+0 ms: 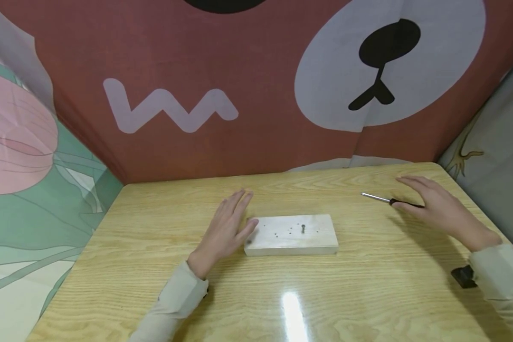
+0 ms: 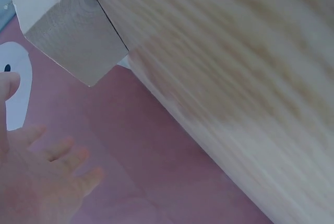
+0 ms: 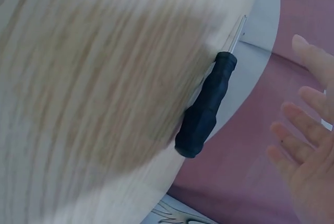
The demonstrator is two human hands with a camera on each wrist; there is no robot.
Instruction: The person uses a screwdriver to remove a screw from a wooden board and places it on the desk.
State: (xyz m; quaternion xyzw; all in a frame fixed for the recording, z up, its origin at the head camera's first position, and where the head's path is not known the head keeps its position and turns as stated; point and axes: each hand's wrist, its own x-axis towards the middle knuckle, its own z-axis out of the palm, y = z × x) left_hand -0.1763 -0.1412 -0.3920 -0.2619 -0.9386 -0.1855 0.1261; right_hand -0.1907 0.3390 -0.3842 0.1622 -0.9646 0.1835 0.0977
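A pale wooden block (image 1: 282,240) lies flat mid-table, with several small holes and one screw (image 1: 303,228) standing upright in its top. At the block's left end is my left hand (image 1: 226,225), fingers spread and thumb overlapping the corner in the head view. In the left wrist view that hand (image 2: 47,177) holds nothing beside the block's end (image 2: 78,36). A screwdriver with a black handle (image 3: 203,106) and metal shaft (image 1: 375,197) lies on the table to the right. Over its handle hovers my right hand (image 1: 440,206), fingers extended and apart from it in the right wrist view.
The wood-grain table (image 1: 154,266) ends at a fabric backdrop (image 1: 256,152) printed with a cartoon face. More printed cloth hangs at left (image 1: 21,142) and right (image 1: 496,142). A small black object (image 1: 463,276) shows at the right sleeve.
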